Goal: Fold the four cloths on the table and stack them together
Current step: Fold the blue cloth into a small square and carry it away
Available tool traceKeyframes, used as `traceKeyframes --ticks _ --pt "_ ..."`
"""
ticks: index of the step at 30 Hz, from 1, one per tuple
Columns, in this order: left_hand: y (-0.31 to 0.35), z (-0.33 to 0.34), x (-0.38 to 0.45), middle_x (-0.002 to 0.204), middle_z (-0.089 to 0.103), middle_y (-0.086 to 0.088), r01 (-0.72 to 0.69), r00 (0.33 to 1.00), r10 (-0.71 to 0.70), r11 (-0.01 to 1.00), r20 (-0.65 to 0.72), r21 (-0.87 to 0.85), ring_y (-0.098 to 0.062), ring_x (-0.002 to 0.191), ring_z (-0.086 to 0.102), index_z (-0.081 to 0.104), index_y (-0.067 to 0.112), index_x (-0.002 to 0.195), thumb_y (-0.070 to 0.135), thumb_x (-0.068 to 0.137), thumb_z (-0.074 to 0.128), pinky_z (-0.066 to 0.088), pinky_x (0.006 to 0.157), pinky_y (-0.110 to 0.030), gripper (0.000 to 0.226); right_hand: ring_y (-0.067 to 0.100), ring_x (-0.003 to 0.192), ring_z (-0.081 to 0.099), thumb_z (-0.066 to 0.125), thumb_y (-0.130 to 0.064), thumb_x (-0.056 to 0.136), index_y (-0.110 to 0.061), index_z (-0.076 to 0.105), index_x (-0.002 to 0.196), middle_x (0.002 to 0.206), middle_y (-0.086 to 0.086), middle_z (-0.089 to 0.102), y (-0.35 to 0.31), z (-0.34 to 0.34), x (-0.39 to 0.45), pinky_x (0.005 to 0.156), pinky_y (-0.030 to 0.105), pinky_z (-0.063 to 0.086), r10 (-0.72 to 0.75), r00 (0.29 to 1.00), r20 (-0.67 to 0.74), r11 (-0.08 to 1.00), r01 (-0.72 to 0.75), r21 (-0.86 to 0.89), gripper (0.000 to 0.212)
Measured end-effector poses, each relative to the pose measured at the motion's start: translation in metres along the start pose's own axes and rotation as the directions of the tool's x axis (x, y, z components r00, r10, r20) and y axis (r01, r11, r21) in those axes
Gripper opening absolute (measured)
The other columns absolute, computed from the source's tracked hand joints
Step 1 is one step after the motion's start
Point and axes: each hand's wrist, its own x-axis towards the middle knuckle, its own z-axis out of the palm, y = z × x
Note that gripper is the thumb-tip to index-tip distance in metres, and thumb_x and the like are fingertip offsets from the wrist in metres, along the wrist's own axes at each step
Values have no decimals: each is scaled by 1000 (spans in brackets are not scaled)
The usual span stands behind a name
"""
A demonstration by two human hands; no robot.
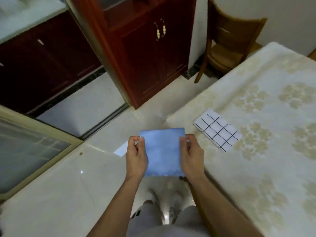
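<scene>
Floral counter point(256, 151) w/ checked cloth point(218, 131) folded; both hands, left point(136, 155) & right point(191, 154), pinch blue cloth point(163, 152) midair. Risk: loose pinch, fold slips open.

Bench point(256, 151) at right, folded cloth point(218, 131) lying on its near-left corner, second cloth point(163, 153) held left of the bench above the floor, chair point(227, 48) behind the bench, cabinet point(145, 48) left of the chair

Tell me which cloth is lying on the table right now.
The white cloth with the black grid, folded on the table. The plain blue cloth is in the air, pinched between left hand and right hand.
</scene>
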Motion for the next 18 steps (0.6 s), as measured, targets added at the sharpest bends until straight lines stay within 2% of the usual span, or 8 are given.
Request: traceKeyframes --ticks 4,7,9,12,15,18 --pt "15 40 25 68 44 -1 -67 986 66 998 152 0 -8 60 42 49 18 91 34 104 46 40 65 -33 20 11 61 54 43 -41 97 -18 54 90 60 4 55 10 -18 21 54 26 36 49 986 -157 999 -50 1 26" --pt "24 72 42 80 60 2 -64 956 64 998 287 -9 -12 75 59 52 25 93 37 103 47 48 72 -34 17 11 56 51 48 -33 101 -15 52 84 56 2 50 17 -33 34 50 21 31 110 957 -269 994 -112 8 25" --pt "30 93 53 87 63 4 -76 926 68 997 372 7 -13 85 62 52 28 93 38 103 47 50 75 -33 15 13 58 52 48 -37 100 -13 52 84 58 4 52 22 -40 42 51 24 32 157 931 -330 987 -153 36 29" --pt "39 123 70 82 61 10 -126 872 107 992 478 9 3 76 58 51 28 89 32 103 48 47 71 -25 15 14 60 55 51 -35 102 -16 54 86 62 7 56 27 -49 53 55 30 37 226 887 -402 973 -222 58 25" --pt "42 155 94 73 58 19 -193 797 138 981 588 32 0 66 51 51 28 90 32 103 48 44 70 -34 14 11 55 53 54 -32 102 -19 55 87 59 3 53 30 -56 63 51 26 33 286 834 -472 955 -286 73 20" --pt "49 185 108 69 54 21 -257 711 158 966 685 44 -1 62 46 49 32 87 30 103 49 40 67 -33 16 13 56 56 54 -35 102 -21 58 94 65 5 59 33 -64 74 51 28 36 344 775 -530 935 -337 114 17"
